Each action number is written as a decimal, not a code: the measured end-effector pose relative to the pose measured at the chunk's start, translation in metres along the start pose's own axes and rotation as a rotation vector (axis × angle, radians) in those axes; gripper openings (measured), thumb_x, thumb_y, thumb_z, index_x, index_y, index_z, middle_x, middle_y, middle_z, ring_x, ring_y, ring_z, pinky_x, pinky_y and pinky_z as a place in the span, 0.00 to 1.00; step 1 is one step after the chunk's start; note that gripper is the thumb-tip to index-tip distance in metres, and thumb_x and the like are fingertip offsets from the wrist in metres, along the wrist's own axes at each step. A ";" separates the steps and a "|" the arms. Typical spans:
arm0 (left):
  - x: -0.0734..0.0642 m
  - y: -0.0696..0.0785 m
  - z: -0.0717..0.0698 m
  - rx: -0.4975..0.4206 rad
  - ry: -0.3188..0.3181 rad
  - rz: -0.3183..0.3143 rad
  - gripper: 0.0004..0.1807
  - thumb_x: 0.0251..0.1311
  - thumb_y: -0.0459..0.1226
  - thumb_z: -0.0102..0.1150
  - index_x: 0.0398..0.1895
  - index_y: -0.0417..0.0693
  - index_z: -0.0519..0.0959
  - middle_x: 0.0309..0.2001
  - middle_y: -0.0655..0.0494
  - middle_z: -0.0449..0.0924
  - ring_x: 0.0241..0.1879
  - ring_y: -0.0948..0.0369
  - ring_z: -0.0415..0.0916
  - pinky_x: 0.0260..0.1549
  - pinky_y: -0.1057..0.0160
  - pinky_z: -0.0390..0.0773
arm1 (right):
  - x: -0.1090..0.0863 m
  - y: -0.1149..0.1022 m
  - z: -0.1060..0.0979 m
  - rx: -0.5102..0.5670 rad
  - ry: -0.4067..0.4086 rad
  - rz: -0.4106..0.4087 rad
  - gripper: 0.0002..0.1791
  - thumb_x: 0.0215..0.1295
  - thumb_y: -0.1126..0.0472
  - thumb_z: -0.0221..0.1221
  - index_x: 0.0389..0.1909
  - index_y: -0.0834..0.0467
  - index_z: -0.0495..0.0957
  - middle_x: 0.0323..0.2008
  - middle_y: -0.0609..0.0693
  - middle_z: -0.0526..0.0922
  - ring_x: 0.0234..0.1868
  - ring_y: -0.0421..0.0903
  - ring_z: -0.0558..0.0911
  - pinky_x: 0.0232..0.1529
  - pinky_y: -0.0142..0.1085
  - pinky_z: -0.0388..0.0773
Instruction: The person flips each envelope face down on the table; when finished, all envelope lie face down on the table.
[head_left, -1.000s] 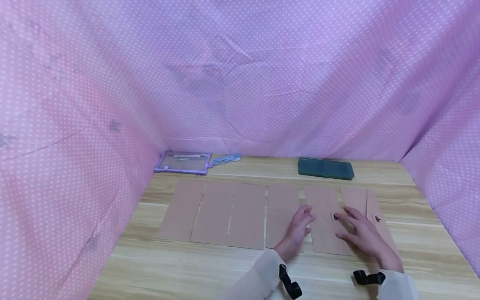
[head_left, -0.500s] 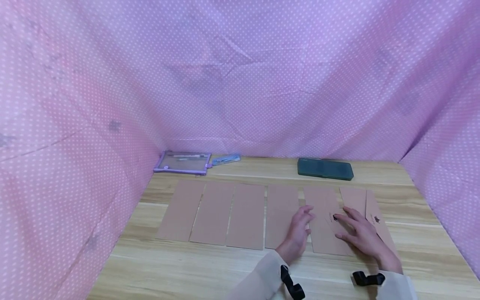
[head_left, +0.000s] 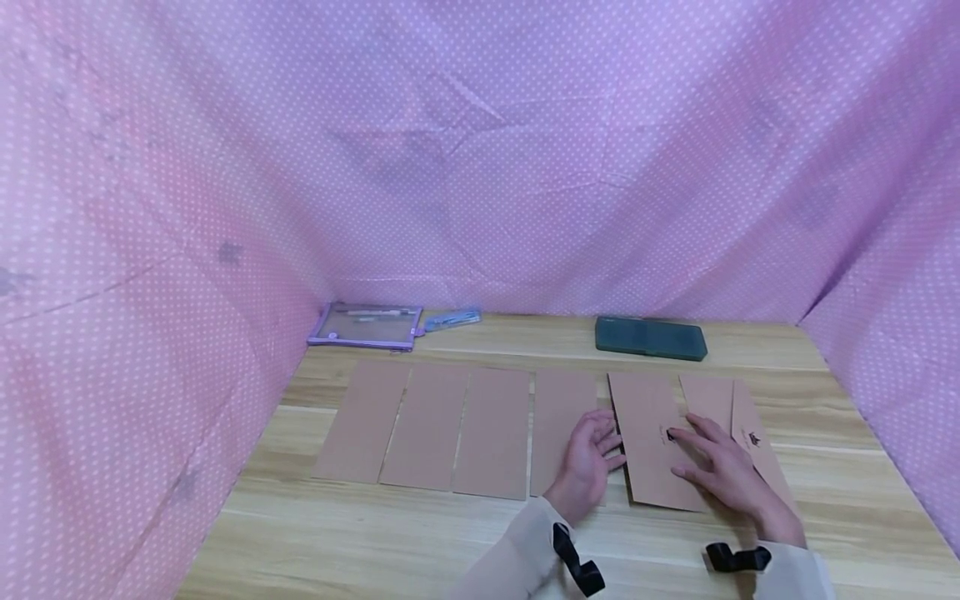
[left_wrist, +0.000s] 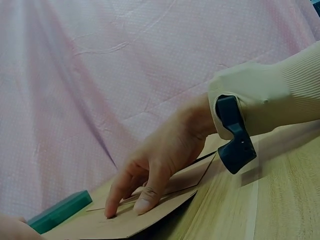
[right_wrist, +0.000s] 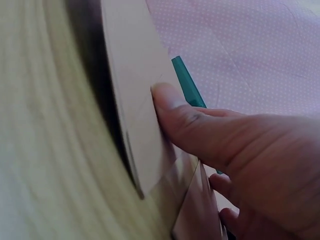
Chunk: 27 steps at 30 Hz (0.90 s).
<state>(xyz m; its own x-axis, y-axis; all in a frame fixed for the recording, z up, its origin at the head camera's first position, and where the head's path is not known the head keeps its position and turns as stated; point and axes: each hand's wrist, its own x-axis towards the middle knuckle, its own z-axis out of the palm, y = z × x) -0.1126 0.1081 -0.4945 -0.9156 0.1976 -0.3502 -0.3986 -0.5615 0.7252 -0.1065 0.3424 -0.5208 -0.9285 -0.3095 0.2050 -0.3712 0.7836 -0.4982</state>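
Several brown kraft-paper pieces lie in a row on the wooden table. The fifth from the left, a brown paper piece [head_left: 647, 417] with a small dark print, has its left edge raised, with dark shadow beneath. Over the neighbouring fourth piece [head_left: 564, 400], my left hand [head_left: 583, 462] has its fingers extended to that raised edge; whether they touch it is unclear. My right hand [head_left: 723, 471] rests thumb and fingertips on the fifth piece's right side. In the right wrist view, the thumb [right_wrist: 172, 100] presses on this paper [right_wrist: 135, 90]. Partly under the right hand lies the crown-printed piece [head_left: 753, 417].
Along the back stand a mesh zip pouch [head_left: 367, 327] with pens inside, a small blue item [head_left: 452, 319] of unclear kind, and a dark green case [head_left: 651, 337]. Pink dotted cloth [head_left: 480, 167] hangs around the table. Three more paper pieces [head_left: 427, 425] lie to the left.
The fifth paper piece's left edge has risen from the table. My left hand has turned, showing more of its palm, with its fingers more spread. My right hand has stayed put.
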 end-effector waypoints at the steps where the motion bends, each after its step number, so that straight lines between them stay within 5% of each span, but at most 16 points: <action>1: 0.000 0.000 0.000 -0.004 -0.002 -0.003 0.25 0.63 0.43 0.48 0.61 0.39 0.69 0.70 0.36 0.66 0.65 0.42 0.66 0.55 0.49 0.71 | 0.000 0.000 0.000 0.006 -0.002 0.000 0.30 0.52 0.58 0.72 0.58 0.59 0.78 0.66 0.73 0.67 0.63 0.75 0.66 0.53 0.70 0.64; 16: -0.006 0.009 0.006 -0.017 -0.081 0.009 0.26 0.67 0.44 0.47 0.63 0.39 0.68 0.67 0.38 0.71 0.61 0.48 0.72 0.49 0.56 0.75 | 0.004 -0.008 -0.012 0.128 -0.078 0.050 0.28 0.60 0.60 0.67 0.61 0.64 0.76 0.66 0.74 0.67 0.66 0.78 0.60 0.57 0.75 0.58; 20: -0.007 0.011 0.009 -0.021 -0.090 0.012 0.25 0.66 0.44 0.47 0.62 0.40 0.68 0.67 0.38 0.70 0.60 0.48 0.72 0.50 0.56 0.74 | 0.005 -0.013 -0.010 0.114 -0.051 0.035 0.26 0.61 0.62 0.66 0.60 0.64 0.77 0.64 0.71 0.70 0.65 0.73 0.66 0.71 0.39 0.62; 23: -0.007 0.013 0.011 -0.025 -0.099 0.014 0.25 0.66 0.43 0.46 0.62 0.40 0.68 0.67 0.38 0.70 0.59 0.49 0.72 0.48 0.57 0.74 | 0.007 -0.016 -0.008 0.115 -0.028 0.012 0.24 0.63 0.63 0.65 0.60 0.64 0.78 0.63 0.69 0.73 0.62 0.70 0.70 0.58 0.09 0.50; 27: -0.007 0.014 0.011 -0.028 -0.122 0.022 0.24 0.65 0.43 0.45 0.62 0.41 0.68 0.68 0.37 0.69 0.58 0.51 0.72 0.47 0.58 0.74 | 0.009 -0.022 -0.004 0.200 -0.022 0.002 0.23 0.67 0.63 0.62 0.62 0.63 0.75 0.64 0.68 0.74 0.69 0.33 0.68 0.57 0.04 0.46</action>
<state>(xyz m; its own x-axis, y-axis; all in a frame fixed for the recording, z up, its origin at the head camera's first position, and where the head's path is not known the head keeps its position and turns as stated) -0.1120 0.1076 -0.4757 -0.9246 0.2800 -0.2584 -0.3780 -0.5885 0.7147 -0.1064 0.3249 -0.5044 -0.9285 -0.3211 0.1866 -0.3610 0.6626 -0.6562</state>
